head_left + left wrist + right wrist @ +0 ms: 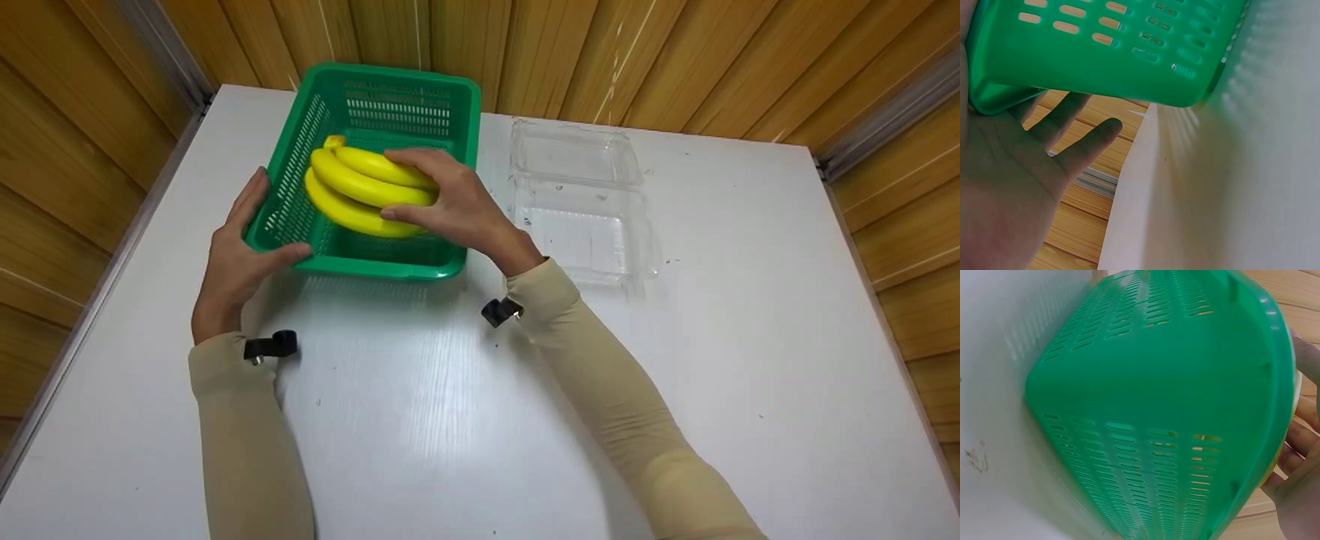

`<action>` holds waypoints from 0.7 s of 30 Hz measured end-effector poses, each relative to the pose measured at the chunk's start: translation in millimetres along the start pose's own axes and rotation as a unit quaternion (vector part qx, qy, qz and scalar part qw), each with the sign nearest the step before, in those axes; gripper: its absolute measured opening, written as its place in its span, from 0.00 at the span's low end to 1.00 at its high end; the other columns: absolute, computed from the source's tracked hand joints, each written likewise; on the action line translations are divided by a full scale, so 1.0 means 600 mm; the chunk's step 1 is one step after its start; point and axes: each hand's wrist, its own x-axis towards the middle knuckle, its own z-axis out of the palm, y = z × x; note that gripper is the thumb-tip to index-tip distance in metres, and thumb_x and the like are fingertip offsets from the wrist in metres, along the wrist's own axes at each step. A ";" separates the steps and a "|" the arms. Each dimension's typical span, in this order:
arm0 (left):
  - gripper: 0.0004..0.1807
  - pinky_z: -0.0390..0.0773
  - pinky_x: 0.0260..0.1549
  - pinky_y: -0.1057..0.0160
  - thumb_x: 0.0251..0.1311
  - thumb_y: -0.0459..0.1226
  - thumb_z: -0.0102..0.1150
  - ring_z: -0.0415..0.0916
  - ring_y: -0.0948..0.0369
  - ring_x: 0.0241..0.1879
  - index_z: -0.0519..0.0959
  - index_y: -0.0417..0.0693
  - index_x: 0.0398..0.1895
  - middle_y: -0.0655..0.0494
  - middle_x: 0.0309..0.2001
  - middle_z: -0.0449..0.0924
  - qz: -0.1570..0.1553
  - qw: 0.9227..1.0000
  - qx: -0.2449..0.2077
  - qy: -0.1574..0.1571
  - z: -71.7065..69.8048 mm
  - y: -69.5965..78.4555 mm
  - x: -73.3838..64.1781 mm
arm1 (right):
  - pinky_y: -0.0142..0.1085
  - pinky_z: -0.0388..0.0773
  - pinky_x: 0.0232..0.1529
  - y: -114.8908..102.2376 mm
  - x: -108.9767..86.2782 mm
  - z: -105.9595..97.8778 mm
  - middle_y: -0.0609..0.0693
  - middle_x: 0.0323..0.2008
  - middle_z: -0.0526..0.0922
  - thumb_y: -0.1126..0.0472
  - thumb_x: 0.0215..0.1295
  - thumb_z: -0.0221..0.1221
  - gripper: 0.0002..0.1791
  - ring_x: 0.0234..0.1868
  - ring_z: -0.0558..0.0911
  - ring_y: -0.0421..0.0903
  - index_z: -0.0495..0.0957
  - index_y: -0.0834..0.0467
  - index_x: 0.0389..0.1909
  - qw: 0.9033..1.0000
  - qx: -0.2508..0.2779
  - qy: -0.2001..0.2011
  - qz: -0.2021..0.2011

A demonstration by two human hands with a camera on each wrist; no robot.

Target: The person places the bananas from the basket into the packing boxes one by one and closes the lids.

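A bunch of yellow bananas (367,187) is in the green plastic basket (375,268), its stem toward the far left. My right hand (457,199) grips the bunch at its right end, thumb on the near side and fingers over the far side. In the right wrist view the basket wall (1145,399) hides most of the bunch. My left hand (240,247) rests against the basket's near left corner, thumb on the front rim and fingers along the left side. In the left wrist view the left fingers (1092,143) are straight and spread beside the basket.
A clear plastic clamshell box (577,202) lies unfolded on the white table (420,397), to the right of the basket. Behind the table and along its sides stand wood-plank walls (570,52). A black mount is strapped at each sleeve cuff.
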 end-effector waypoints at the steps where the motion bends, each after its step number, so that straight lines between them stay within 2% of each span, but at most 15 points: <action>1: 0.56 0.43 0.80 0.51 0.55 0.48 0.82 0.42 0.66 0.83 0.58 0.63 0.85 0.70 0.84 0.49 0.002 1.000 -0.001 -0.001 0.000 0.000 0.000 | 0.32 0.71 0.67 -0.001 -0.001 -0.001 0.50 0.68 0.77 0.48 0.67 0.74 0.38 0.64 0.74 0.41 0.74 0.58 0.74 1.000 -0.001 0.004 -0.004; 11: 0.57 0.43 0.80 0.52 0.54 0.46 0.83 0.43 0.64 0.83 0.59 0.60 0.85 0.67 0.85 0.50 0.012 1.000 -0.012 0.000 0.000 -0.001 -0.001 | 0.32 0.69 0.68 -0.006 -0.010 -0.009 0.51 0.69 0.78 0.48 0.65 0.75 0.39 0.66 0.73 0.41 0.75 0.59 0.73 1.000 -0.014 0.017 -0.013; 21: 0.57 0.43 0.80 0.51 0.55 0.46 0.82 0.42 0.64 0.83 0.58 0.62 0.85 0.68 0.85 0.49 0.004 1.000 -0.009 -0.002 0.000 0.000 -0.002 | 0.33 0.71 0.67 -0.009 -0.023 -0.015 0.52 0.69 0.78 0.48 0.66 0.74 0.38 0.66 0.73 0.42 0.75 0.59 0.73 0.999 -0.022 0.032 -0.025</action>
